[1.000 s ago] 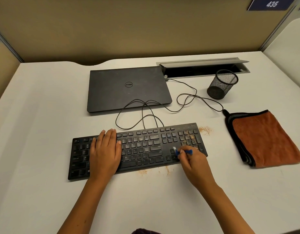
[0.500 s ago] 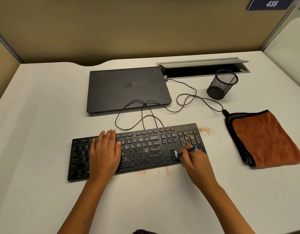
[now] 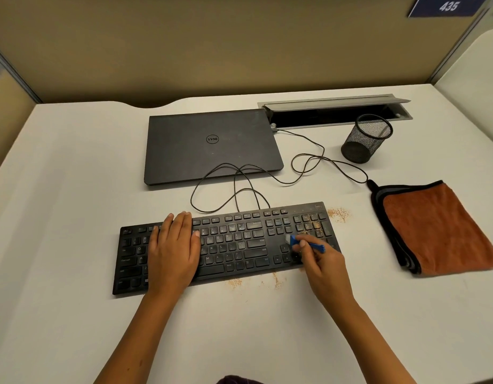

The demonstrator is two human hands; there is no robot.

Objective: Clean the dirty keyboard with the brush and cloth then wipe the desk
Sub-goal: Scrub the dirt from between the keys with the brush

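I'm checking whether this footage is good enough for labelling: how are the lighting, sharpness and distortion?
Head view: warm, even light, soft shadows, no glare on the white desk. The wide lens bows the desk's edges. The black keyboard is fairly sharp, its key legends partly readable; the small blue brush in the right hand looks slightly smeared. The left hand is crisp.

Left hand (image 3: 173,253): lay flat, palm down, fingers (image 3: 181,221) straight and close together, forearm reaching in from the lower edge. Right hand (image 3: 321,268): fingers curled, thumb and forefinger pinching a brush (image 3: 309,243), wrist raised, forearm angled in from the lower right.
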